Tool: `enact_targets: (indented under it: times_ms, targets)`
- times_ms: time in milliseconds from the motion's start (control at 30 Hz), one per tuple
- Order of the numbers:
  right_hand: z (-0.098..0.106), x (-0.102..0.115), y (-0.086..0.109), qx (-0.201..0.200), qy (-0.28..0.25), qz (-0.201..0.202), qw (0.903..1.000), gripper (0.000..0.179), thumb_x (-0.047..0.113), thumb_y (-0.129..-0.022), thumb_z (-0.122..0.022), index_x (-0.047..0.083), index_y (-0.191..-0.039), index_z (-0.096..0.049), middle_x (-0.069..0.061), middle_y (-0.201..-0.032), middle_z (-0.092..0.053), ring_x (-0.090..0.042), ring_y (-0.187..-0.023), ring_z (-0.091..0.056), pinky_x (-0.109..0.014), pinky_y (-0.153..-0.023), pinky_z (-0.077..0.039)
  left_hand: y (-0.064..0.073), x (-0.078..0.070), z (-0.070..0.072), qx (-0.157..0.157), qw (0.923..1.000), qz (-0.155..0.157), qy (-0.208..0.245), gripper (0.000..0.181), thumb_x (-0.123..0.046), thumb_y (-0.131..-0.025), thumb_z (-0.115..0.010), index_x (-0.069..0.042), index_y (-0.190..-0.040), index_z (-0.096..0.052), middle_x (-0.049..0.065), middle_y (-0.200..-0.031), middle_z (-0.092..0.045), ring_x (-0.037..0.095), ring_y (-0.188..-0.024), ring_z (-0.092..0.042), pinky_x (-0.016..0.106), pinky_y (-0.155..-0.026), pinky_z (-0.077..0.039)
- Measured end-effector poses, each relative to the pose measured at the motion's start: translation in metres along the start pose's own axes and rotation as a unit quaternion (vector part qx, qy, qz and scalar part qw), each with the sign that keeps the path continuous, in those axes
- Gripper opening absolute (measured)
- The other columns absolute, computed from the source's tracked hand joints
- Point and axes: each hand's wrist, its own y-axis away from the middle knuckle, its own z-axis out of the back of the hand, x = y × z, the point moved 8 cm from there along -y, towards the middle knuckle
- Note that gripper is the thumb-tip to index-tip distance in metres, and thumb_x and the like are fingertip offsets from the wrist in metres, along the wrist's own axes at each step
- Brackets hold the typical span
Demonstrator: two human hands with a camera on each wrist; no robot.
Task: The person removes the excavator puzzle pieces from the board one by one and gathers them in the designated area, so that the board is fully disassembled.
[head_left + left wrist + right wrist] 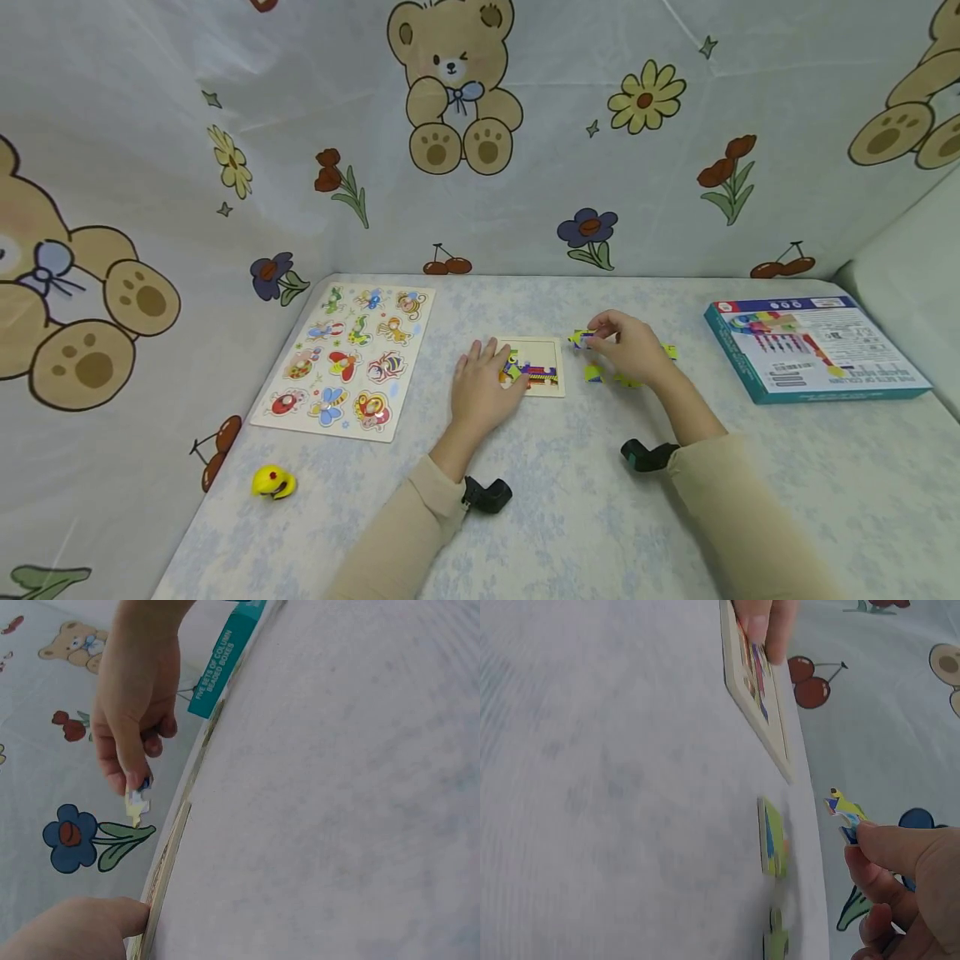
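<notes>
Your puzzle looks part done. The tray [538, 349] lies under and just right of your left hand [483, 392], whose fingers are extended and rest over its left side, holding nothing; the thumb lies over the set pieces [544, 377]. Those fill the tray's near strip to the right of that thumb, with some colour reaching up beside your fingers, while the far and right part of the tray is bare. What your left hand covers, you can't tell from here. Your right hand [630, 346] pinches one piece [849, 813] between thumb and fingers, just off the tray's right side and raised above the table, so it is not yet in. By the look of it, that piece and the loose ones are what is left: one [593, 373] lies just nearer you than your right fingertips, another [627, 382] is partly hidden below that hand, and more yellow-green [670, 352] shows just beyond its right side. Whether these would fill the whole gap, you can't judge, as your right hand may hide others.
</notes>
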Motion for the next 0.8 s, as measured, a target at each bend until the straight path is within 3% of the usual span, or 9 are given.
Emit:
enact_targets:
  times_ms: [167,333,633,800]
  targets:
    - [0.020,-0.025,0.007,0.001,0.013,-0.033,0.9994,0.029,0.028,-0.098,-0.062,0.010,-0.121,-0.058,-0.014,-0.112,-0.063,-0.027,-0.087,-0.052,-0.031,-0.064,-0.044,0.000,0.000,0.000,-0.002,1.0000,0.000,0.003,0.064,-0.054,-0.092,-0.056,-0.022,-0.147,-0.050,0.004,-0.160,-0.037,0.030,-0.153,-0.022,0.050,-0.125,-0.017]
    - [0.029,-0.044,0.010,0.020,0.024,-0.060,0.9977,0.035,0.029,-0.098,-0.062,0.007,-0.124,-0.055,-0.018,-0.116,-0.061,-0.031,-0.097,-0.054,-0.032,-0.072,-0.045,0.000,-0.001,0.000,-0.001,1.0000,0.000,0.001,0.063,-0.053,-0.092,-0.056,-0.022,-0.147,-0.050,0.004,-0.160,-0.037,0.030,-0.153,-0.022,0.050,-0.125,-0.016]
    - [0.031,-0.057,0.006,0.010,0.057,-0.045,0.9973,0.029,0.024,-0.098,-0.062,0.004,-0.119,-0.058,-0.018,-0.109,-0.064,-0.031,-0.096,-0.056,-0.036,-0.075,-0.047,0.001,0.000,0.001,0.005,1.0000,0.005,0.003,0.063,-0.053,-0.093,-0.056,-0.022,-0.148,-0.049,0.004,-0.161,-0.036,0.029,-0.154,-0.021,0.049,-0.126,-0.015]
    - [0.029,-0.060,0.005,0.009,0.081,-0.057,0.9950,0.028,0.026,-0.097,-0.062,0.007,-0.118,-0.059,-0.016,-0.106,-0.063,-0.035,-0.105,-0.044,-0.041,-0.079,-0.043,0.001,-0.001,0.001,0.007,0.9999,0.005,0.005,0.064,-0.053,-0.093,-0.056,-0.022,-0.148,-0.049,0.004,-0.161,-0.036,0.029,-0.154,-0.021,0.049,-0.126,-0.015]
